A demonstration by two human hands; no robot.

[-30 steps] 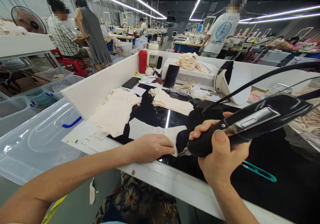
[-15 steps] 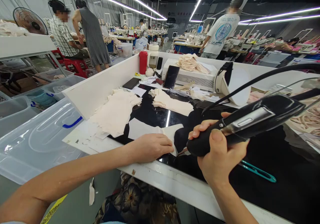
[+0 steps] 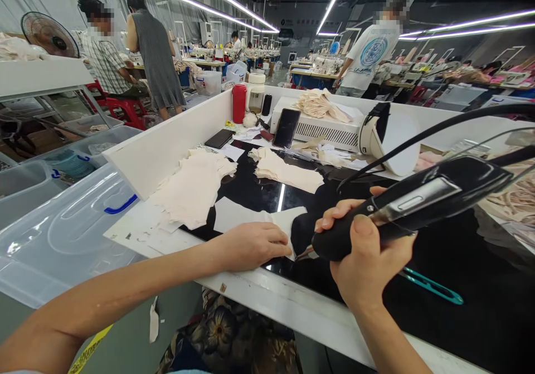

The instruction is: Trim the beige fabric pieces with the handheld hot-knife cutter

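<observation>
My right hand [image 3: 368,268] is wrapped round a black corded hand tool [image 3: 412,204] with a silver lever along its side. The tool's narrow metal tip [image 3: 307,253] points down-left and meets the near right corner of a pale cut fabric piece [image 3: 288,218], or sits right beside it. My left hand [image 3: 253,246] lies flat, fingers stretched over the near edge of that fabric, pressing it on the glossy black tabletop [image 3: 267,181]. A white sheet-like part [image 3: 234,215] extends left from the fabric. Teal thread snips [image 3: 437,287] rest right of my right hand.
Stacks of cream fabric pieces lie at the left [image 3: 192,187] and centre back [image 3: 288,170]. Phones [image 3: 286,127], a red bottle [image 3: 239,103] and a white box [image 3: 321,129] stand behind. The tool's black cable [image 3: 418,140] arches at the right. Co-workers are beyond the table.
My hands, the tool and the fabric are almost unmoved. In the background, the standing person in the grey dress has straightened up a little.
</observation>
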